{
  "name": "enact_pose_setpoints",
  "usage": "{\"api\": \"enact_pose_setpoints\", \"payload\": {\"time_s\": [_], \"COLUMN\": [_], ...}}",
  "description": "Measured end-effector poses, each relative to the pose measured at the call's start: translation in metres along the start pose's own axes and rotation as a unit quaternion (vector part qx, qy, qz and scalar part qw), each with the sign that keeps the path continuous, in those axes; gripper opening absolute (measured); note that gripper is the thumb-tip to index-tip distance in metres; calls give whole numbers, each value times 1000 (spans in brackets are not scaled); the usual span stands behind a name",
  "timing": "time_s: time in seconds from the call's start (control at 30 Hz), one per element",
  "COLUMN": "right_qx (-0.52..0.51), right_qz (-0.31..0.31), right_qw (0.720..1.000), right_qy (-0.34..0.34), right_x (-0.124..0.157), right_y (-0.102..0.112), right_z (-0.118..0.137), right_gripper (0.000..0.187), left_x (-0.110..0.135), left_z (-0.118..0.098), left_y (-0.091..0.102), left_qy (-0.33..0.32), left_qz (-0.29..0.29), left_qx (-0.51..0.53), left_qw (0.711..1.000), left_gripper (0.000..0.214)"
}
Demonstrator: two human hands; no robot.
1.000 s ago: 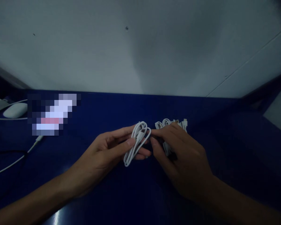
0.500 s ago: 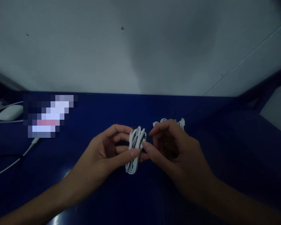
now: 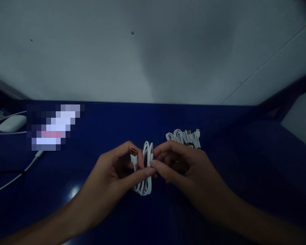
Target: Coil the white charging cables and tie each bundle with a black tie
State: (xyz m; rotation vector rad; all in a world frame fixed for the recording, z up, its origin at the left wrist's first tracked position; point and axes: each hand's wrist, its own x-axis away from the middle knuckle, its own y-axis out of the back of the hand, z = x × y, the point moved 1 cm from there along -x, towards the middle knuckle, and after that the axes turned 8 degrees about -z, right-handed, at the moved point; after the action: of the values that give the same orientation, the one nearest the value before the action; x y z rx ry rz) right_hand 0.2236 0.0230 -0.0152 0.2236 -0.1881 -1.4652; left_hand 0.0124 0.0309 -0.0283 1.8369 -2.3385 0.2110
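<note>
A white USB cable [image 3: 148, 153], wound into a long narrow coil, is held upright in front of me. My left hand [image 3: 114, 173] is closed around its left side, thumb across the middle. The USB plug [image 3: 133, 156], orange inside, sticks up beside the left index finger. From the other side my right hand [image 3: 186, 166] pinches the coil's right edge, near what looks like the cable's other end, partly hidden by the fingertips. Behind the right hand, several coiled white cables [image 3: 179, 136] with dark ties lie side by side on the blue table [image 3: 122, 122].
At the left lies a pixelated bright screen [image 3: 58, 126] with a white lead [image 3: 28, 166] running from its lower end. A white rounded object like a computer mouse [image 3: 12, 123] lies further left. A pale wall [image 3: 97, 61] rises behind the table.
The coil has turned and dropped slightly, and its USB plug now stands out at the left. My right fingers have moved left onto the coil's edge, uncovering more of the bundled cables behind.
</note>
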Motion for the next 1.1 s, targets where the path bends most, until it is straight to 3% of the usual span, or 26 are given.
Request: {"api": "enact_pose_setpoints", "payload": {"time_s": [0.27,0.4,0.63,0.9,1.1], "right_qx": [-122,-175,-185,-186,-121], "right_qz": [54,71,35,5,34], "right_qw": [986,973,976,978,989], "right_qy": [-104,-133,-110,-98,-82], "right_x": [-1,-1,-3,3,3], "right_y": [4,7,6,3,5], "right_z": [5,3,-1,0,1], "right_gripper": [3,10,14,10,22], "left_x": [2,3,0,-5,-6], "left_z": [-3,-10,-11,-6,-1], "left_y": [-1,-1,2,4,7], "left_qy": [17,21,1,18,23], "left_qz": [31,44,64,18,41], "left_qx": [39,65,78,79,87], "left_qw": [999,997,995,997,995], "left_gripper": [12,5,22,22,27]}}
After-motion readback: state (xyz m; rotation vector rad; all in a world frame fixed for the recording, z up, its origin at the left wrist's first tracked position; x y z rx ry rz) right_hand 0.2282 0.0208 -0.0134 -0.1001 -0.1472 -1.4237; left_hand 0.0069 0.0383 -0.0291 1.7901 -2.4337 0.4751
